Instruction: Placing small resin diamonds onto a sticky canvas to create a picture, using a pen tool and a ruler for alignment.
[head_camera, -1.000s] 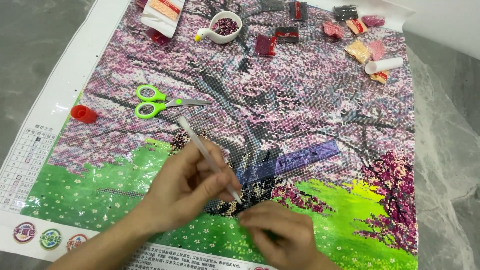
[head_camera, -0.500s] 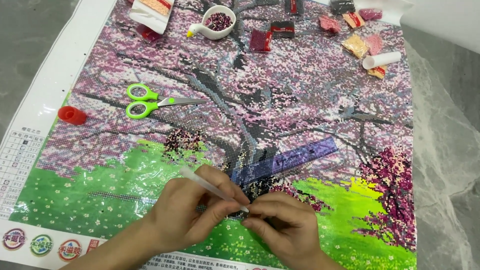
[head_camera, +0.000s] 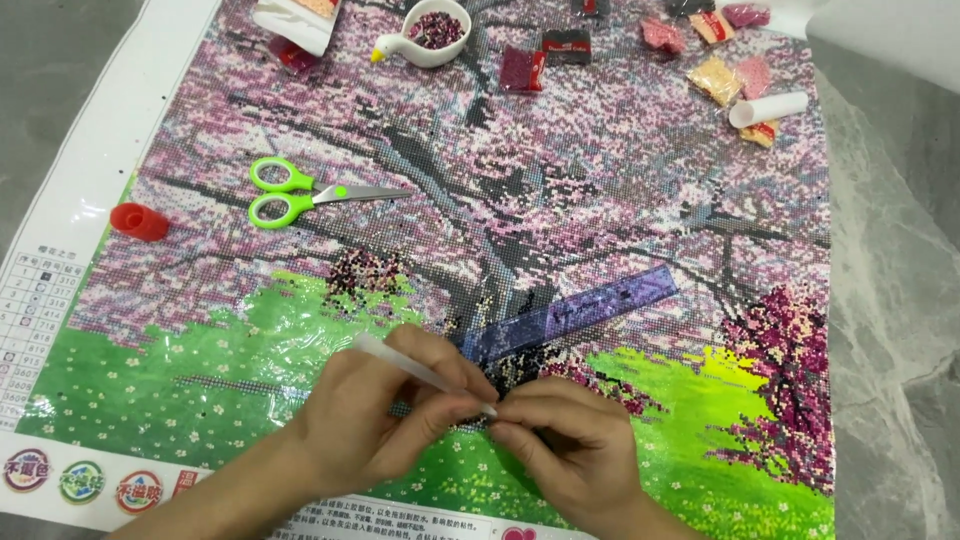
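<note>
A large bead-painting canvas (head_camera: 600, 180) of a pink blossom tree over green grass covers the table. My left hand (head_camera: 385, 420) holds a white applicator pen (head_camera: 415, 368), its tip pointing right and down. My right hand (head_camera: 570, 440) has its fingers pinched together right at the pen's tip, touching it; what is between the fingers is too small to tell. Both hands rest on the canvas near its lower edge, just below a see-through purple ruler (head_camera: 570, 315) lying slantwise on the trunk.
Green-handled scissors (head_camera: 300, 195) and a red cap (head_camera: 138, 222) lie at the left. A white duck-shaped dish of beads (head_camera: 430, 35), several small bead bags (head_camera: 720, 80) and a white tube (head_camera: 770, 108) line the far edge. Grey stone surface (head_camera: 900, 350) lies to the right.
The pen has dropped from upright to nearly flat. My hands have come together, and my right fingers now pinch at its tip. The view has shifted slightly.
</note>
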